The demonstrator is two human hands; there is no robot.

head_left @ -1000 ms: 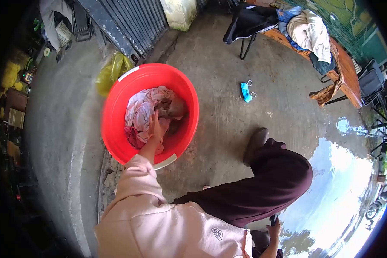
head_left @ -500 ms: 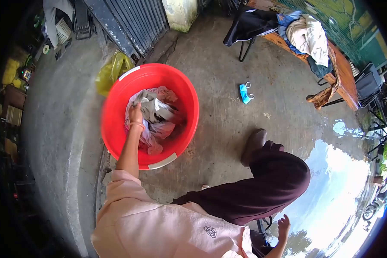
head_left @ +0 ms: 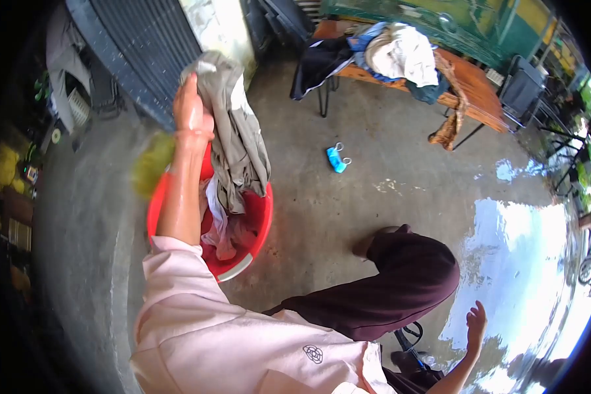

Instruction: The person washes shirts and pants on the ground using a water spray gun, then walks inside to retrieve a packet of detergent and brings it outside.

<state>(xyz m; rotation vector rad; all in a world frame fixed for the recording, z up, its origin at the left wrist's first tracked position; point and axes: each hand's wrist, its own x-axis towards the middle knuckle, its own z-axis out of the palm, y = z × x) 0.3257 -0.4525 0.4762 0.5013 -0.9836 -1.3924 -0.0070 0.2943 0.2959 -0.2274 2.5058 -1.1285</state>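
My left hand (head_left: 190, 110) is closed around the top of a grey-beige garment (head_left: 238, 141), raised high over the tub. The cloth hangs in long folds, its lower end overlapping the red tub (head_left: 265, 217). Inside the tub lie pale pink and white clothes (head_left: 224, 240), partly hidden by my forearm and the hanging cloth. Out at the lower right, my right hand (head_left: 477, 323) is held away from my body, fingers apart and holding nothing.
A wooden bench (head_left: 473, 95) at the back bears a pile of clothes (head_left: 400, 56). A blue face mask (head_left: 335, 159) lies on the concrete floor. Behind the tub is a blurred yellow-green plastic bag (head_left: 152, 164). Water (head_left: 512, 262) covers the floor at right.
My left hand has lifted the grey-beige garment up out of the tub, where it lay among the other clothes. My right hand has moved slightly outward and up. The view has shifted.
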